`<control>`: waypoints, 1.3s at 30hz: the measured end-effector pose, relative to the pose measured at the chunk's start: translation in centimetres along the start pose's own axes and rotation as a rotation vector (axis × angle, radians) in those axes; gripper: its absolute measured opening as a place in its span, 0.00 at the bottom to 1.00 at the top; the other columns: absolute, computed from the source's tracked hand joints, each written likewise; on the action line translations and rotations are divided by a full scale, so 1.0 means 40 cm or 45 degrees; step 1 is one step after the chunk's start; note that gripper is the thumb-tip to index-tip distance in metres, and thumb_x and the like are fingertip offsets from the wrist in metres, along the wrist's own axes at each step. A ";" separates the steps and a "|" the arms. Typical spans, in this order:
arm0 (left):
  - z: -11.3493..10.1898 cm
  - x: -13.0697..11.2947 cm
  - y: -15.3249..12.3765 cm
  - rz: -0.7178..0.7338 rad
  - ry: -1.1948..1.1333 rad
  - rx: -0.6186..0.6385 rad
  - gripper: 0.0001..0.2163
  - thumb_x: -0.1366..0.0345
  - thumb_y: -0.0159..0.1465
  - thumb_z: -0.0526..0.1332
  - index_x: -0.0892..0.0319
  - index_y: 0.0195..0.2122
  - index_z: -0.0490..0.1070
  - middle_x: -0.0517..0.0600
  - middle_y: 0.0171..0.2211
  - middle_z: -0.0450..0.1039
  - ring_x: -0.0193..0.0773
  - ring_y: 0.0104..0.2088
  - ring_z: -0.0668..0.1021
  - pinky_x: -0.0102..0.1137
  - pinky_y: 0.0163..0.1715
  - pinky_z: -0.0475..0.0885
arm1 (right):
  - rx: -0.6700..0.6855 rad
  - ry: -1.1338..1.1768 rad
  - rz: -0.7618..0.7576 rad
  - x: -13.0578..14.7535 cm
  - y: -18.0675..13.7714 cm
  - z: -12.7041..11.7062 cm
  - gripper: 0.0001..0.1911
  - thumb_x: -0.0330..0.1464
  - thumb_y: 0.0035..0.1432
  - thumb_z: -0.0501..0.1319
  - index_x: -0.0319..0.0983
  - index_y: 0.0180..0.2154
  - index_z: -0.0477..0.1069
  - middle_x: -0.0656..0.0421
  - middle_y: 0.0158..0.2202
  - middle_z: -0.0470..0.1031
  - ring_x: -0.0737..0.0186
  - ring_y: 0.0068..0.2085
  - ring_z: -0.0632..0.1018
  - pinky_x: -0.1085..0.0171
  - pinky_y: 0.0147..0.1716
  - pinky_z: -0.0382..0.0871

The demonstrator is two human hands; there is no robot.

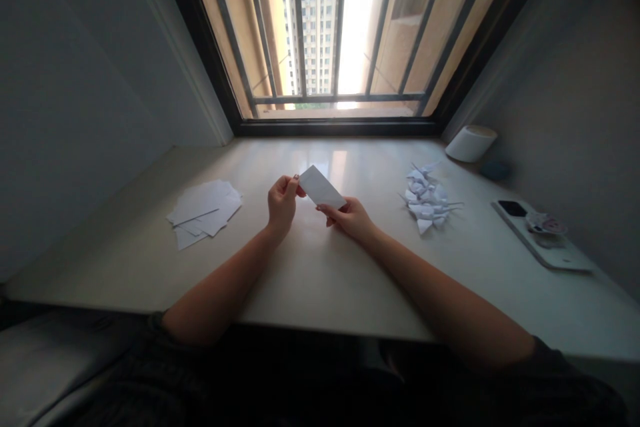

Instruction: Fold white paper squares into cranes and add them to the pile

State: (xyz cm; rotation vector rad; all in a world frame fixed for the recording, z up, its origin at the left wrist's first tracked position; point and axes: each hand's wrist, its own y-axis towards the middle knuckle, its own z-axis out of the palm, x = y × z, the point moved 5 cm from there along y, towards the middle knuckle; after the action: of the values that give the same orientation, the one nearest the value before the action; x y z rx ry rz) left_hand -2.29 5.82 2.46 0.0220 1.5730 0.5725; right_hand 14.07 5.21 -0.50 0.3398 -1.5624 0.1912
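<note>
Between my hands, above the white tabletop, is a folded sheet of white paper (321, 187), roughly a rectangle and tilted. My left hand (283, 200) pinches its upper left corner between thumb and fingers. Its lower right end is gripped by my right hand (347, 216), thumb on top and fingers underneath. To the left lies a loose, fanned pile of flat white paper sheets (205, 208). A heap of folded white paper pieces with thin pointed ends, like paper cranes (427, 200), rests to the right.
A phone (537, 233) with a round grip on its back lies at the far right. Behind it, by the wall, stand a white cylindrical object (471, 143) and a small dark round thing (495, 169). A barred window (340, 127) borders the back of the white surface (320, 287).
</note>
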 end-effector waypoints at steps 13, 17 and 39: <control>0.023 -0.012 -0.002 0.066 0.120 0.276 0.14 0.54 0.61 0.60 0.59 0.25 0.69 0.45 0.22 0.69 0.31 0.26 0.72 0.27 0.30 0.67 | -0.265 -0.024 -0.150 0.002 0.016 -0.052 0.20 0.49 0.50 0.63 0.38 0.30 0.76 0.59 0.25 0.74 0.65 0.26 0.70 0.65 0.27 0.63; 0.019 0.002 0.000 -0.009 0.043 0.202 0.14 0.53 0.59 0.62 0.59 0.26 0.71 0.46 0.23 0.70 0.31 0.26 0.72 0.27 0.30 0.67 | -0.211 -0.065 -0.155 0.009 0.014 -0.048 0.19 0.48 0.49 0.64 0.38 0.28 0.76 0.59 0.25 0.75 0.65 0.27 0.71 0.65 0.29 0.64; 0.049 -0.038 -0.050 0.191 0.766 0.503 0.15 0.52 0.57 0.64 0.46 0.45 0.76 0.47 0.36 0.81 0.44 0.36 0.81 0.34 0.34 0.71 | -0.368 0.009 -0.087 -0.017 0.022 -0.074 0.18 0.46 0.46 0.66 0.38 0.32 0.77 0.56 0.29 0.79 0.62 0.29 0.76 0.62 0.32 0.72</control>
State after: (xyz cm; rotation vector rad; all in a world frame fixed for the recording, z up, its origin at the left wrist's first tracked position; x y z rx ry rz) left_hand 0.36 4.22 3.18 0.2905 2.2688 0.3906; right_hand 16.58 7.09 -1.04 0.1645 -1.5437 -0.0862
